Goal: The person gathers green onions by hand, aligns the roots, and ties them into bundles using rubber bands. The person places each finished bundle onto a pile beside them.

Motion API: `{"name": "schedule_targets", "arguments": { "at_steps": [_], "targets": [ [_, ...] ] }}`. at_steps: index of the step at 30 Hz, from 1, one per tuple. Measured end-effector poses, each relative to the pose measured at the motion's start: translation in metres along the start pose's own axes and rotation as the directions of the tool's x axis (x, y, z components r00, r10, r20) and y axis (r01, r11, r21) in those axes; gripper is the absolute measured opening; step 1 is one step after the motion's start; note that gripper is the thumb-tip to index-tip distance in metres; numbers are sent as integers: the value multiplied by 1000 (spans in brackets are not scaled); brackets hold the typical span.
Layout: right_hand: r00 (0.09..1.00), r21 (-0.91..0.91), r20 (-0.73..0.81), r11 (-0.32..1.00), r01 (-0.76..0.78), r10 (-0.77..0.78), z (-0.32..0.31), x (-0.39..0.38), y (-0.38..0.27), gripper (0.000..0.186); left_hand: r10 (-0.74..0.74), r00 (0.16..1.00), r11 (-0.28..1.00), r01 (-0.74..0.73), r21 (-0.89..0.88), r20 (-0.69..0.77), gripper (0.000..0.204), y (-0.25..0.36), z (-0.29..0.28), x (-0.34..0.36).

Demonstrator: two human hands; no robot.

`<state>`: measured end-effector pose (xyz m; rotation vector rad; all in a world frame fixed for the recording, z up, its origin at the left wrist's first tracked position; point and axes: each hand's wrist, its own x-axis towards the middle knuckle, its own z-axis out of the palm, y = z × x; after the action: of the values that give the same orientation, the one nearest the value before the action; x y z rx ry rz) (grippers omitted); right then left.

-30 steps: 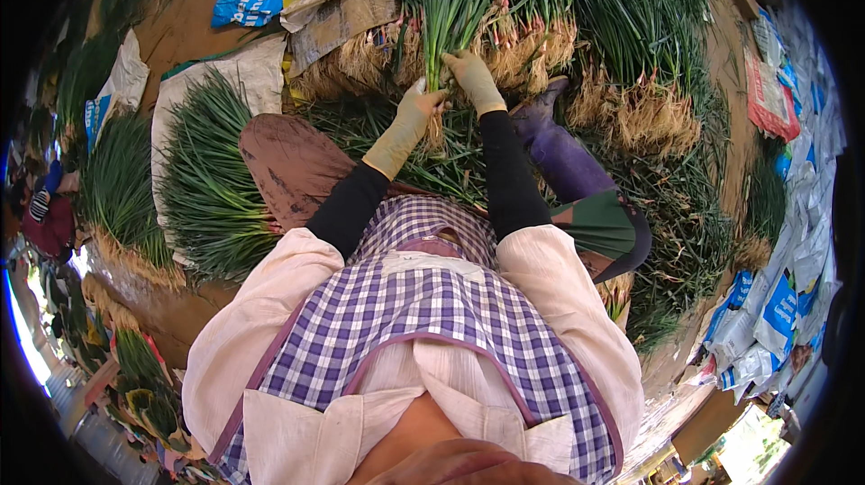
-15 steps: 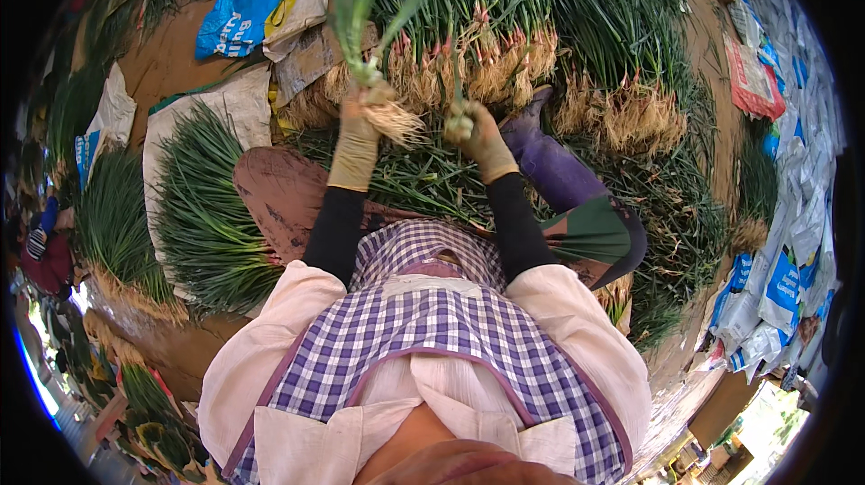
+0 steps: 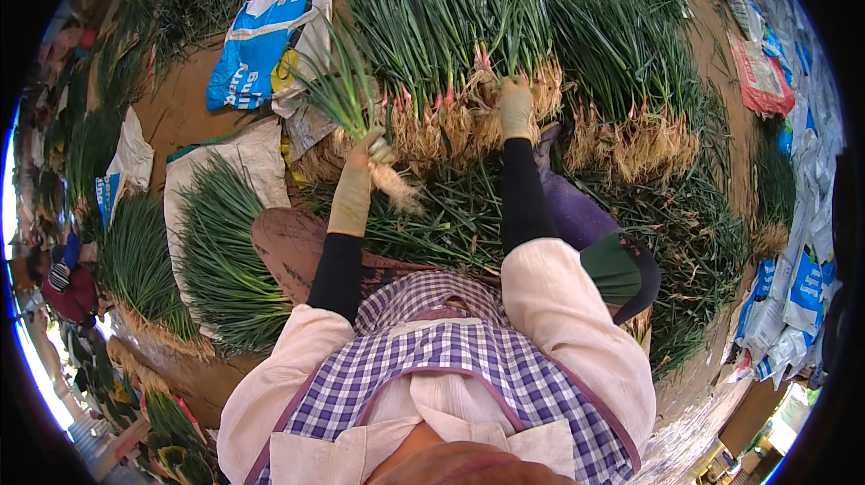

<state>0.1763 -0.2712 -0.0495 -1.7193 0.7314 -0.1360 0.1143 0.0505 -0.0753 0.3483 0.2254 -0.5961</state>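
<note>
My left hand (image 3: 365, 159), in a pale work glove, is closed round a small bunch of spring onions (image 3: 341, 99). Their green leaves point up and away, and their pale roots hang out below the fist. At the root end of a large heap of spring onions (image 3: 423, 30), my gloved right hand (image 3: 515, 108) has its fingers curled round some of the stems. The fingertips are partly hidden among the leaves. Reddish stem bases and tan roots line the heap's near edge.
Another spring onion heap (image 3: 622, 62) lies to the right. Loose green leaves (image 3: 432, 228) cover the ground before my lap. A fanned bundle (image 3: 230, 255) rests on a white sack (image 3: 261, 156) at left, below a blue-and-white bag (image 3: 261, 44). Another person (image 3: 68, 282) sits far left.
My right hand has moved away from me and up to the heap, where it grips stems. My left hand has moved slightly nearer, still holding its bunch, whose leaves now lean left.
</note>
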Motion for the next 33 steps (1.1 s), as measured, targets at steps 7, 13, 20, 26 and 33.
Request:
{"name": "schedule_targets", "arguments": {
  "at_steps": [7,13,20,26,33],
  "targets": [
    [983,-369,-109,924,97,-147,8,76,-21,42,-10,987,1000,13,-20,162,26,-23,38,1],
    [931,-558,99,755,343,-350,-28,108,-28,32,21,993,1000,-23,13,116,22,-18,52,6],
    [974,-117,80,969,218,-210,-257,97,-130,19,97,965,959,-156,237,245,18,20,87,-20],
    [963,-951,-37,306,47,-265,-281,127,-98,51,77,977,929,-142,343,198,26,11,71,-11],
    [995,-885,98,455,100,-27,-101,156,9,40,21,998,976,-8,216,-55,32,-23,91,-41]
  ]
}}
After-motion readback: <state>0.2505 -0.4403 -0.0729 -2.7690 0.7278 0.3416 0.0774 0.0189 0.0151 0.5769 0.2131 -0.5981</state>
